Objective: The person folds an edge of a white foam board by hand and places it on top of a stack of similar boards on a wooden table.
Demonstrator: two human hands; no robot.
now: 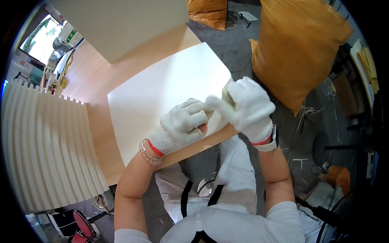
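A large white sheet (pixel 170 77) lies on the light wood table, its right edge curled upward. My left hand (pixel 180 123), in a white knit glove with a red cuff, rests on the sheet near its front edge. Its fingers are curled in, and what they hold, if anything, is hidden; a bare fingertip shows. My right hand (pixel 248 106), gloved the same way, is closed at the sheet's curled right edge. The right thumb points toward the left hand's fingers, almost touching them.
The wood table (pixel 97 85) has a tall beige panel (pixel 125 28) at its back and a stack of pale sheets (pixel 52 150) on the left. A big orange sack (pixel 298 48) stands on the floor to the right, with another orange sack (pixel 207 12) farther back.
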